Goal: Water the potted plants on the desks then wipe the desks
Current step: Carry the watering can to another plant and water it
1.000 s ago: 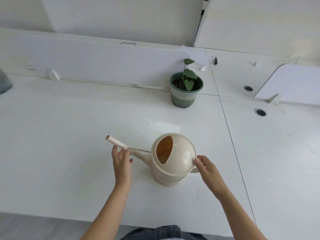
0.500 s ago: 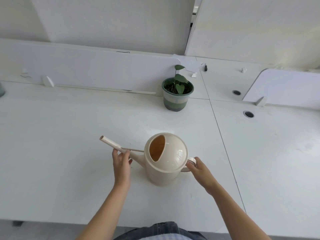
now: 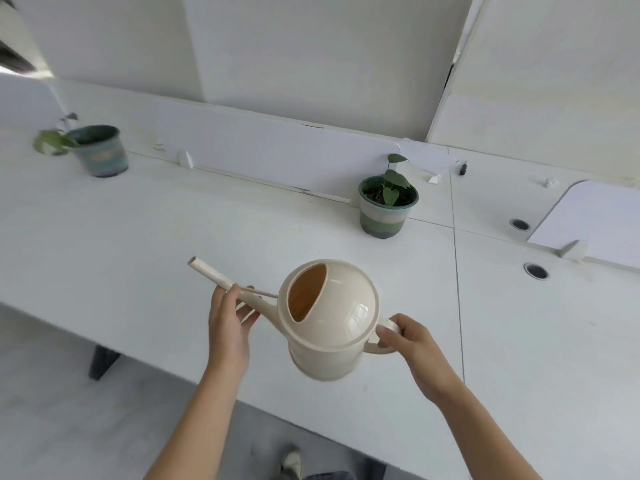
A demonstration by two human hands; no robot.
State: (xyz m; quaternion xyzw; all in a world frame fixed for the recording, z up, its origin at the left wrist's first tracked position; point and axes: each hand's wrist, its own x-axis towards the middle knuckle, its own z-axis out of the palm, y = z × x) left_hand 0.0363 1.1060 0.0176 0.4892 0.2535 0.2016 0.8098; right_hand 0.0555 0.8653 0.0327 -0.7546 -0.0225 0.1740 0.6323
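Note:
A cream watering can (image 3: pixel 332 320) hangs above the white desk (image 3: pixel 138 258), lifted off the surface, its long spout pointing up and to the left. My right hand (image 3: pixel 412 344) grips its handle. My left hand (image 3: pixel 228 323) holds the spout from below, fingers around it. A green striped pot with a small heart-leaved plant (image 3: pixel 386 206) stands beyond the can, against the white divider. A second potted plant (image 3: pixel 93 148), blurred, stands at the far left of the desk.
A low white divider panel (image 3: pixel 270 157) runs along the back of the desk. Two round cable holes (image 3: pixel 536 270) sit in the right-hand desk, beside another white panel (image 3: pixel 595 220). The desk's front edge and a dark leg (image 3: pixel 102 365) are at lower left, with grey floor below.
The watering can has come up off the desk with both hands on it. The view has swung left, bringing the second pot and the floor into sight.

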